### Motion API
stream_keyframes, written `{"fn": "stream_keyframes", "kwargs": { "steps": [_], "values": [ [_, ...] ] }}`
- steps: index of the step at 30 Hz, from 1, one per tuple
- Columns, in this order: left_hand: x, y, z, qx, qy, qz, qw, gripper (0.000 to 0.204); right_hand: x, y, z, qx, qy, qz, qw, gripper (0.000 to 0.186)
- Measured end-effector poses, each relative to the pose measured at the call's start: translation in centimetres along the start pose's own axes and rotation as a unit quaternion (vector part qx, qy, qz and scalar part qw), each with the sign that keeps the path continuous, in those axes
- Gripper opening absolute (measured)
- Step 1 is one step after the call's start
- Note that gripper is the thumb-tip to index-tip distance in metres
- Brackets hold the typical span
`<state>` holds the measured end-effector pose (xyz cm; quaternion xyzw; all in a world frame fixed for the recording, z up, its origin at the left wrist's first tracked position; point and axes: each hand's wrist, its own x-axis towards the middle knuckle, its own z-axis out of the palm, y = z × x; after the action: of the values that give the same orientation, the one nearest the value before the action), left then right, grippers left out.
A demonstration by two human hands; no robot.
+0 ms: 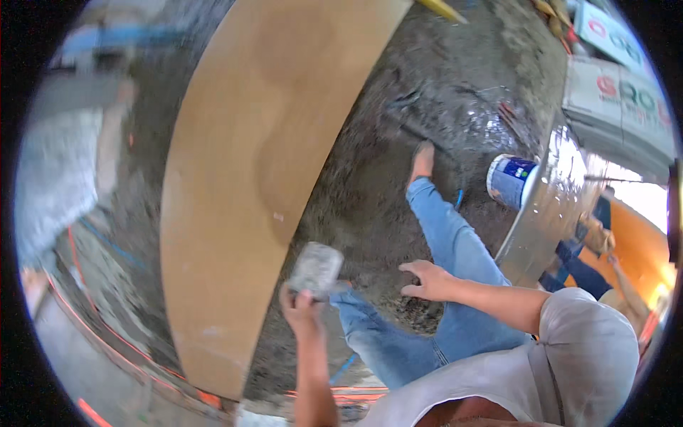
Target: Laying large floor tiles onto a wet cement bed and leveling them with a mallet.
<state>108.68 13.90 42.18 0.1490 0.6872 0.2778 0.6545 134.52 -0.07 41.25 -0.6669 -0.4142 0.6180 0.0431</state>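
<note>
My left hand (302, 313) is closed on a grey-white, speckled block (318, 268) with a roughly square outline and rounded corners. Its exact kind is hard to make out. The block is at the right edge of a long tan board (242, 178), close to my left knee; whether it touches the board I cannot tell. Over the dark, wet ground between my legs, my right hand (427, 280) reaches out from the right. It holds nothing, and its thumb and fingers are apart.
A white-and-blue bucket (509, 181) lies tilted beyond my right leg, beside a shiny wet slab edge (551, 192). Boxes (617, 99) stand at the far right. Dark tools (420, 135) lie near my foot. Another person (587, 263) is at the right rim.
</note>
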Motion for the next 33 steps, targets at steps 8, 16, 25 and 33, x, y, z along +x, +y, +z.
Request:
{"fn": "stream_keyframes", "kwargs": {
  "steps": [8, 16, 25, 33],
  "values": [
    [-9.4, 7.2, 30.2, -0.169, -0.260, -0.239, 0.920, 0.058, -6.7, -4.3, -29.4, 0.348, -0.160, 0.015, 0.924, 0.046],
    [-6.3, 7.8, 42.6, 0.123, -0.177, -0.084, 0.973, 0.056, -8.4, -0.2, -44.8, 0.444, 0.024, 0.129, 0.886, 0.022],
    [2.7, 6.5, 53.0, 0.503, -0.085, 0.064, 0.857, 0.044, 3.2, 0.3, -62.7, 0.582, 0.147, 0.209, 0.772, 0.013],
    [9.3, 5.8, 67.9, 0.656, -0.151, 0.118, 0.730, 0.046, 20.1, -0.4, -77.0, 0.499, 0.172, 0.186, 0.829, 0.014]
  ]
}}
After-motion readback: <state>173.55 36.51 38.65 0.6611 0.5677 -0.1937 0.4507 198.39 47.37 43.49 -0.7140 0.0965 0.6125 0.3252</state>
